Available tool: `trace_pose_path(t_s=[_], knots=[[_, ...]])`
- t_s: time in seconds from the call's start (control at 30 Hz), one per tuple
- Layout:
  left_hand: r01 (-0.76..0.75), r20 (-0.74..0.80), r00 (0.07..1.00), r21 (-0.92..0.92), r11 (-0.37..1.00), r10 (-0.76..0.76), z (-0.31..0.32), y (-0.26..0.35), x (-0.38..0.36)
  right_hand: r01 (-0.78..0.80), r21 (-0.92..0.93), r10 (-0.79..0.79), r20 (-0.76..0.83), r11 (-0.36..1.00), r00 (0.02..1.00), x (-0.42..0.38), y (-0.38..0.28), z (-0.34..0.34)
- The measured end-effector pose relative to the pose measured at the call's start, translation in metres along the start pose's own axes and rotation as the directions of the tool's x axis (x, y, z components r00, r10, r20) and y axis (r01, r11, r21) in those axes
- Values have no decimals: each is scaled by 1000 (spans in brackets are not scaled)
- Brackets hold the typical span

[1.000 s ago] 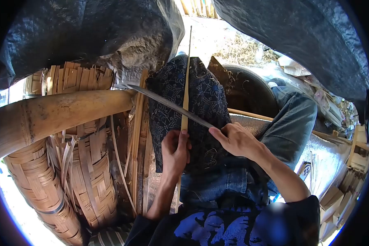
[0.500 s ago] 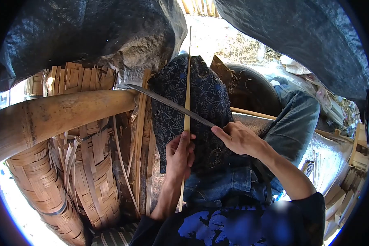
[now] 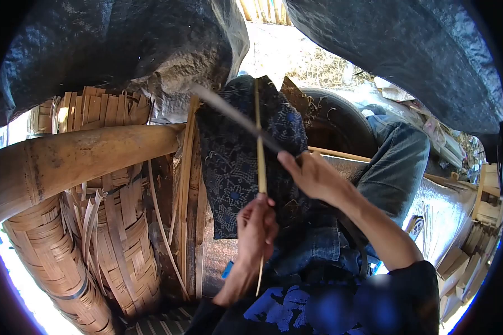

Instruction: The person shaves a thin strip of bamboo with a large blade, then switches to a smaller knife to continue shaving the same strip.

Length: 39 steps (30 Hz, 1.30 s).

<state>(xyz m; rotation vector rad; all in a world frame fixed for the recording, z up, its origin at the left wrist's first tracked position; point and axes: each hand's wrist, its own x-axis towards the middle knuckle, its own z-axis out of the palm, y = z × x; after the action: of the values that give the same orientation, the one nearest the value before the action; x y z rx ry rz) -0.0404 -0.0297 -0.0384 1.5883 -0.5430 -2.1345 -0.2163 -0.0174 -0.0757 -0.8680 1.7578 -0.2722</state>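
My left hand (image 3: 256,228) pinches a thin bamboo strip (image 3: 261,166) between thumb and fingers. One end of the strip points away from me over a dark patterned cloth (image 3: 226,170) on my lap, and its tail comes out below the hand. A long-bladed knife (image 3: 226,110) is gripped in my right hand (image 3: 321,177), which hides its handle. Its blade, smeared by motion, slants up to the left and crosses the strip well beyond my left fingers.
A thick bamboo pole (image 3: 89,156) juts in from the left above woven bamboo baskets (image 3: 56,251). Upright bamboo slats (image 3: 187,195) stand beside the cloth. A tyre (image 3: 352,117) lies beyond my bent knee (image 3: 399,159). Dark plastic sheeting (image 3: 123,44) hangs overhead.
The knife blade has moved away from me along the strip. My left hand has drawn slightly toward me with the strip, whose far tip now sits lower in view.
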Motion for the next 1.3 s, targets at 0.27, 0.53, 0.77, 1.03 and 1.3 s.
trace_pose_path(t_s=[0.27,0.53,0.77,1.03,1.3], knots=[[54,79,996,-78,995,-48,-15,9,5,419,-73,-418,-331,905,846,29,28,5],[7,95,995,38,999,-11,-18,10,12,455,-188,-480,-123,870,868,-2,50,9],[-11,58,998,42,999,8,-20,-2,-7,612,-637,-859,-170,470,483,19,65,31],[38,47,998,30,999,-39,-33,4,-31,540,-582,-752,-204,608,626,55,41,5],[-229,207,938,972,48,278,-36,23,-30,72,-51,-77,-107,996,991,40,10,-11]])
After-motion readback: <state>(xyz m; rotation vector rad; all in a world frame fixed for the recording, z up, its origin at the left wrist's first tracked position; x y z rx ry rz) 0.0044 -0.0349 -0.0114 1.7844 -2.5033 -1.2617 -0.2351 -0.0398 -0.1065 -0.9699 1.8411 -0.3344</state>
